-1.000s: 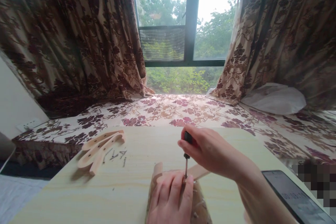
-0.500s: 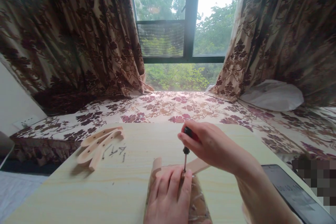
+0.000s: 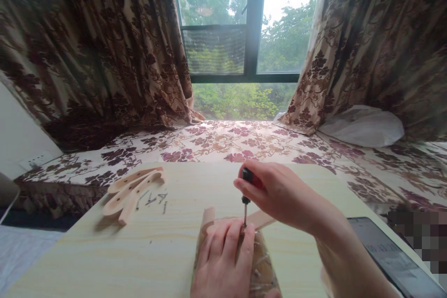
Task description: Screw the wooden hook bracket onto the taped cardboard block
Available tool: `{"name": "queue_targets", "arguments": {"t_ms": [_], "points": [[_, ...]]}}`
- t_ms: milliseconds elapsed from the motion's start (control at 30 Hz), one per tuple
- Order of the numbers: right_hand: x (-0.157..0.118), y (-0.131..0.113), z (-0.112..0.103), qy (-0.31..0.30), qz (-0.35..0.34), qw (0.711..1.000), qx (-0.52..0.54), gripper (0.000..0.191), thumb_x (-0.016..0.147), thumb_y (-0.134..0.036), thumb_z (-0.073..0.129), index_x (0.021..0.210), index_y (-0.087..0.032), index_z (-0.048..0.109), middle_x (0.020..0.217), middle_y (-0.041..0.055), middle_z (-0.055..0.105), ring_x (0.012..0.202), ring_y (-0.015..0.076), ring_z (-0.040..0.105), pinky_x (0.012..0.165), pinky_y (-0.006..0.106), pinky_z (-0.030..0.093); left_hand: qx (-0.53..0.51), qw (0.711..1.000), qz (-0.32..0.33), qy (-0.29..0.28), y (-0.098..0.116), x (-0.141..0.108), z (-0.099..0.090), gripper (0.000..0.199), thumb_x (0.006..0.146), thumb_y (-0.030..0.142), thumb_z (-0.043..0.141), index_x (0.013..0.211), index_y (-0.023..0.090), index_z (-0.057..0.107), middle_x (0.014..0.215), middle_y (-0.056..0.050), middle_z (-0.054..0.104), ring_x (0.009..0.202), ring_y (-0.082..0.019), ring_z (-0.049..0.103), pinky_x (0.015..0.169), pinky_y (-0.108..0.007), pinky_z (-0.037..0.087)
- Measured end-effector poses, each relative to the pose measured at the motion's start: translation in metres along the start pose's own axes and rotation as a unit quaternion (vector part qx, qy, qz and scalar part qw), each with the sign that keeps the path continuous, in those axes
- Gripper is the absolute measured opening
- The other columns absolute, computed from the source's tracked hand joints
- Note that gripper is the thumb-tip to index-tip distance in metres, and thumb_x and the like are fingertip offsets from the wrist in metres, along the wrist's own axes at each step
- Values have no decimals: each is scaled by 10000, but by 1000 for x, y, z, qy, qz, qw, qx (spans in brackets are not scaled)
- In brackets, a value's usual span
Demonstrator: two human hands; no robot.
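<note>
Your right hand (image 3: pixel 275 192) keeps its fingers clamped on the screwdriver (image 3: pixel 246 199), tip holding by the wooden piece (image 3: pixel 261 219): work point unchanged. Your left hand (image 3: pixel 223 258) covers the wrapped block (image 3: pixel 262 260) on the desk (image 3: pixel 139 260), grip unclear.

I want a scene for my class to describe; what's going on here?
A person's right hand grips a black-handled screwdriver, its tip pointing down beside the fingertips of the left hand. The left hand lies over a brown, shiny block, with pale wood showing on either side of its fingers. Farther left on the table, more wooden pieces with holes lie beside what look like small dark screws. A phone lies to the right.
</note>
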State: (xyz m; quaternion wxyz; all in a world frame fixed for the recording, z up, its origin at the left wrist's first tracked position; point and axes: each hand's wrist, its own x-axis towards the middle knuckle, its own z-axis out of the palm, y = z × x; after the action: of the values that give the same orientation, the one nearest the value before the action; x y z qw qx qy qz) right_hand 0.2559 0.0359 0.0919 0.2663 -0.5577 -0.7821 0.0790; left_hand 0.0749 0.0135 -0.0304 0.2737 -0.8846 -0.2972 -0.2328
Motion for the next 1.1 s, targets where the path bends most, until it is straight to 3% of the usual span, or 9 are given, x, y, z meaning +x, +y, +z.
{"name": "queue_targets", "arguments": {"t_ms": [167, 400, 600, 767, 967, 1100], "points": [[-6, -7, -6, -32, -59, 997, 29, 86, 866, -272, 526, 794, -225, 529, 661, -43, 561, 603, 105, 461, 582, 237, 324, -2, 1000, -14, -7, 1, 0, -1, 750, 789, 682, 475, 1345, 181, 445, 1286, -61, 565, 1141, -250, 529, 906, -369, 458], [0, -3, -1, -8, -1, 1000, 3, 169, 880, -307, 513, 751, -199, 530, 656, -12, 577, 593, 113, 453, 570, 256, 303, -1, 1000, -7, -10, 2, 2, -2, 747, 785, 667, 492, 1334, 162, 459, 1285, -78, 562, 1141, -258, 529, 903, -379, 465], [-8, -10, -6, -48, -52, 997, 42, 158, 867, -301, 531, 737, -215, 505, 623, -47, 523, 573, 97, 421, 550, 236, 295, -12, 1000, -16, -11, 2, -1, -2, 760, 783, 665, 496, 1362, 177, 427, 1302, -64, 550, 1159, -259, 512, 926, -383, 449], [-3, -3, -3, -28, -21, 999, 31, 217, 881, -326, 509, 703, -205, 481, 616, -28, 528, 568, 106, 410, 549, 250, 291, -5, 1000, -13, -16, 0, -3, 3, 743, 798, 680, 464, 1360, 194, 435, 1325, -46, 537, 1178, -248, 497, 935, -369, 443], [-3, -3, -1, -29, -16, 999, 26, 119, 886, -311, 500, 811, -219, 515, 669, -22, 589, 607, 120, 475, 576, 253, 312, 62, 998, 1, 21, -1, -7, 14, 465, 870, 411, 486, 1309, 257, 493, 1261, 15, 589, 1110, -198, 538, 875, -325, 451], [-5, -6, 1, -31, -28, 999, 16, 91, 886, -270, 491, 812, -218, 499, 675, -21, 601, 611, 121, 496, 583, 253, 318, 72, 997, 5, 27, -2, -6, 15, 430, 877, 371, 469, 1289, 256, 512, 1238, 18, 604, 1098, -189, 546, 871, -318, 447]]}}
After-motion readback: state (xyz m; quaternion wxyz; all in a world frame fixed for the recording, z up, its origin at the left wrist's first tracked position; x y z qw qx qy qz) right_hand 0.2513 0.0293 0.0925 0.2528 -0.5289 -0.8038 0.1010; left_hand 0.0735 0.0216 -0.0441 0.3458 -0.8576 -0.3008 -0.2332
